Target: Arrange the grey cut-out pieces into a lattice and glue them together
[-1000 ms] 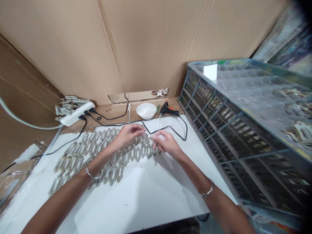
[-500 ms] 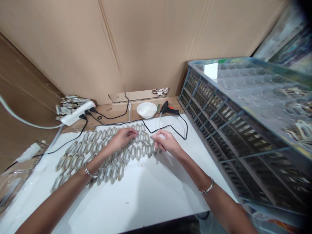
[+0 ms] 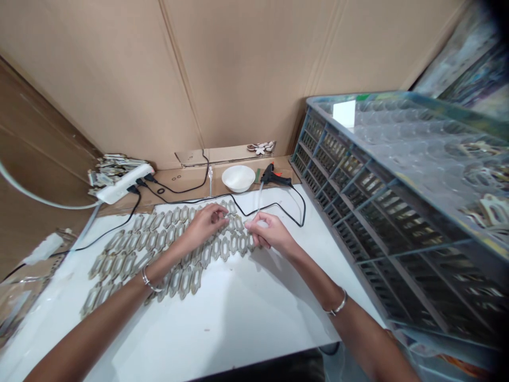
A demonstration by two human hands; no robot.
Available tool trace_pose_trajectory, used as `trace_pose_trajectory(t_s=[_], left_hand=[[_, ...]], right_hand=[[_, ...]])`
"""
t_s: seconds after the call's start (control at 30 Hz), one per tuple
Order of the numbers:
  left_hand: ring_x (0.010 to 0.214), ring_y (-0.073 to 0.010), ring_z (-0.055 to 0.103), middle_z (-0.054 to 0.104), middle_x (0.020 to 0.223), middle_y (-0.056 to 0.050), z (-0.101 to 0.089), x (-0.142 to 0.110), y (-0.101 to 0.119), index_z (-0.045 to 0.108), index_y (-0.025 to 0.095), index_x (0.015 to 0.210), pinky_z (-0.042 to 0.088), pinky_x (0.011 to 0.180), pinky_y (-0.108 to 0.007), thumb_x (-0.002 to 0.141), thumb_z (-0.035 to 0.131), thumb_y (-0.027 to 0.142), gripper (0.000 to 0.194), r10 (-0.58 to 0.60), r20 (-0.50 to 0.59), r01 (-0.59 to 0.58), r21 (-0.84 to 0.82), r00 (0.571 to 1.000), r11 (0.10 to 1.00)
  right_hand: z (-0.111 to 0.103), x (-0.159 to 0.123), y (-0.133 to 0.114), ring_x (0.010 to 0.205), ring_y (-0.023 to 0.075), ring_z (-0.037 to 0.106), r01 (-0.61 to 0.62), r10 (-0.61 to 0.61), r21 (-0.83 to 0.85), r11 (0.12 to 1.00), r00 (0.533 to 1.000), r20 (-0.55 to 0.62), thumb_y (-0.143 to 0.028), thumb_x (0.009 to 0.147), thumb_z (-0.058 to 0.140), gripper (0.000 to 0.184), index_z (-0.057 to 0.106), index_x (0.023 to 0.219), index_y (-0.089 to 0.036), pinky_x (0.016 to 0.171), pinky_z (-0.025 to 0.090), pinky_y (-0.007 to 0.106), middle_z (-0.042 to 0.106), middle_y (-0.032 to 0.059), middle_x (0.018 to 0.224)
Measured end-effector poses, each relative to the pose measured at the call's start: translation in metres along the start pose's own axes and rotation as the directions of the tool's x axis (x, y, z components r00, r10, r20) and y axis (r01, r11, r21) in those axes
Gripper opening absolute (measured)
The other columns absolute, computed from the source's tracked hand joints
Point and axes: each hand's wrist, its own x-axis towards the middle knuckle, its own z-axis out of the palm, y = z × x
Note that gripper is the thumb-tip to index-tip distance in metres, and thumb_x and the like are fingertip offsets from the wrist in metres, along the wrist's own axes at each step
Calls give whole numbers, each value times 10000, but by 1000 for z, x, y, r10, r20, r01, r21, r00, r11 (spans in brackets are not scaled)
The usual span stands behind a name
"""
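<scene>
Rows of pale, elongated frame-shaped pieces (image 3: 185, 281) with slotted centres lie on the white tabletop (image 3: 254, 307). My left hand (image 3: 207, 225) hovers over the upper right rows, palm down. Its fingers are loosely curled, and thumb and forefinger are a little apart with nothing plain between them. My right hand (image 3: 271, 232) is at the right end of the rows, thumb and forefinger pinched together. Something small and pale seems to be at those fingertips, too small to name. Both hands hide some pieces beneath them.
Behind the rows are a white bowl (image 3: 238, 179) and a black glue gun (image 3: 276, 176), its cord looping across the table. A white power strip (image 3: 125, 184) with plugs lies at left, before a pile of pieces (image 3: 115, 165). A tall plastic crate (image 3: 358, 196) bounds the right side.
My left hand has shifted slightly, and its pinched fingertips have loosened apart. My right hand stays pinched in nearly the same spot. The whole view has tilted a little.
</scene>
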Motion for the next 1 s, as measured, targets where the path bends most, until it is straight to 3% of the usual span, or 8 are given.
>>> trace_pose_trajectory(t_s=[0.17,0.3,0.53,0.77,0.9,1.0], left_hand=[[848,-193,638,695,925,-68,10,-6,47,676,152,939,486,739,-271,877,584,463,330,-2,175,74,-401,985,913],[779,-178,658,705,854,-60,16,-8,58,672,136,904,504,701,-258,796,687,434,317,-44,249,168,-506,968,846],[579,-139,605,680,675,-35,8,-11,44,675,125,847,433,507,-214,747,706,511,399,-176,219,261,-460,960,849],[712,-182,669,722,808,-65,-33,-4,0,689,134,875,521,682,-268,687,749,544,455,-219,25,212,-377,975,902],[701,-192,682,722,778,-69,-37,-6,-26,695,136,850,535,705,-294,658,754,546,457,-230,48,233,-325,972,917],[674,-185,678,708,707,-53,-31,-9,-37,701,144,834,536,690,-289,663,750,515,411,-219,84,234,-294,972,927]], right_hand=[[2,-1,5,336,74,391,63,-63,-101,993,998,4,-408,808,645,274,479,717,-209,355,287,178,551,-63,431],[4,-1,10,358,79,428,83,-83,-127,988,996,6,-364,814,633,242,479,713,-207,387,313,176,541,-67,423],[13,-2,9,356,67,387,66,-64,-10,998,993,98,-423,793,677,291,499,741,-198,343,274,173,568,-57,470],[9,3,12,345,47,346,-58,45,131,990,994,102,-483,804,640,332,479,779,-194,362,227,176,608,-38,517],[2,9,13,358,63,345,-202,167,305,931,976,137,-372,783,593,211,526,824,-176,367,182,196,638,9,545],[-3,10,8,394,66,348,-235,190,383,893,970,151,-260,716,595,206,563,891,-156,389,180,201,685,47,632]])
